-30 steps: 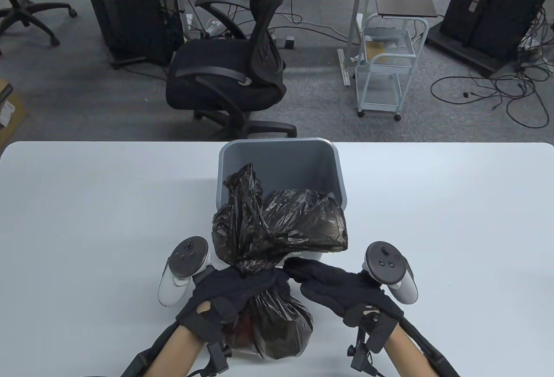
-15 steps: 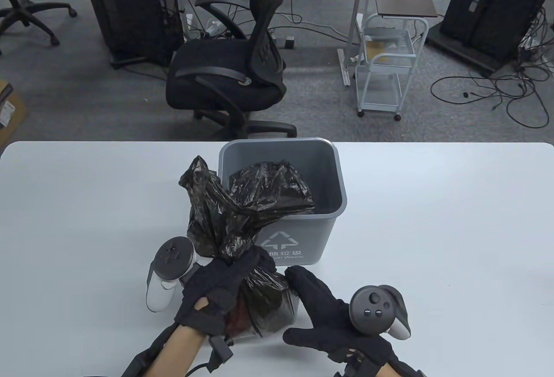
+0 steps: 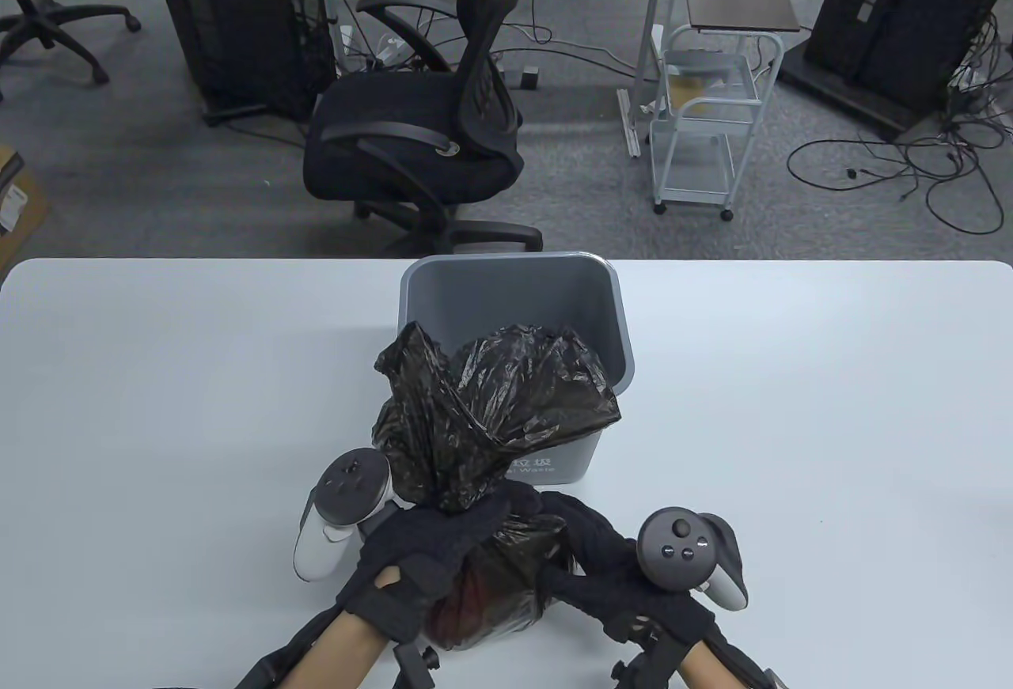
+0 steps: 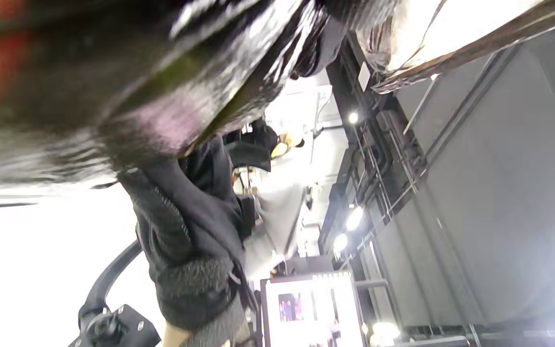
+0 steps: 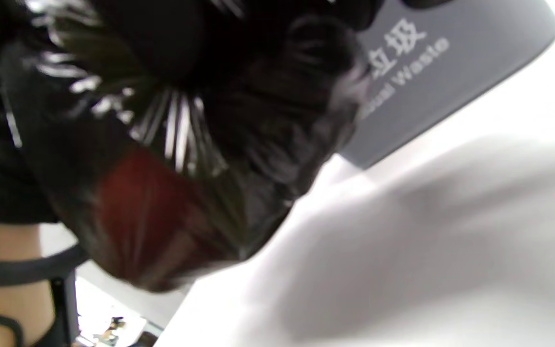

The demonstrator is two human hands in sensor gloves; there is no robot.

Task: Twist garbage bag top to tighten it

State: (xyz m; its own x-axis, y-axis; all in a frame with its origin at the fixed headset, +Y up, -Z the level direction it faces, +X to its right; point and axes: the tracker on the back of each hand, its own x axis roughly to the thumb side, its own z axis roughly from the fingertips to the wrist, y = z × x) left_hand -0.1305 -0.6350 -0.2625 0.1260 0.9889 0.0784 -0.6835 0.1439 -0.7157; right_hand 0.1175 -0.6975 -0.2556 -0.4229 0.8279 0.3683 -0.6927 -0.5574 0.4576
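While hands (image 3: 506, 562) grip garbage bag (image 3: 495, 412) neck — grey bin (image 3: 518, 301) just behind, touching.

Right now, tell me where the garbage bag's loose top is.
In the table view the bag's loose top flares up at centre, draped against the near wall of the grey bin, just above the left hand gripping its neck.

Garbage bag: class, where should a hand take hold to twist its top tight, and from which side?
Grip the gathered neck of the bag, where the film narrows between the full body below and the loose flared top. Come from the near side, above the body. The left hand already wraps there; the right hand rests against the body.
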